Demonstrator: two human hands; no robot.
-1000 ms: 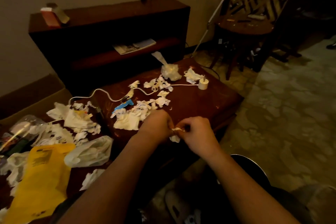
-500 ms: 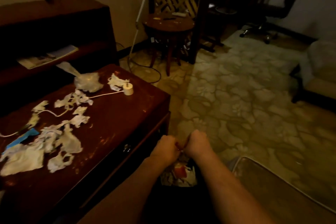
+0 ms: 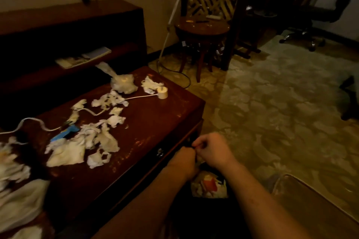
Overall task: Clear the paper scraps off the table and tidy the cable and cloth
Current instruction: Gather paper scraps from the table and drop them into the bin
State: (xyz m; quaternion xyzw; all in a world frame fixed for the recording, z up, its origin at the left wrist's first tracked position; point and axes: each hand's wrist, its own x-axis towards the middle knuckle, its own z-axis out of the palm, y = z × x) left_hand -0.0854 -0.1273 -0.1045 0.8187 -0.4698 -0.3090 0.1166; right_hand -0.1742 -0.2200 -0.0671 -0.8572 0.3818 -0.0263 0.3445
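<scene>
A dark, scuffed wooden table (image 3: 151, 120) carries torn white paper scraps (image 3: 77, 149) across its left and middle. A white cable (image 3: 93, 112) winds through them to a small round plug (image 3: 162, 92) at the far right. A crumpled plastic bag (image 3: 124, 84) sits at the far edge, a blue wrapper (image 3: 65, 134) lies among the scraps, and a pale cloth (image 3: 21, 200) lies near left.

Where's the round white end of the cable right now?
In the head view, the round white end stands near the far right corner of the table, beside a crumpled paper scrap.
</scene>
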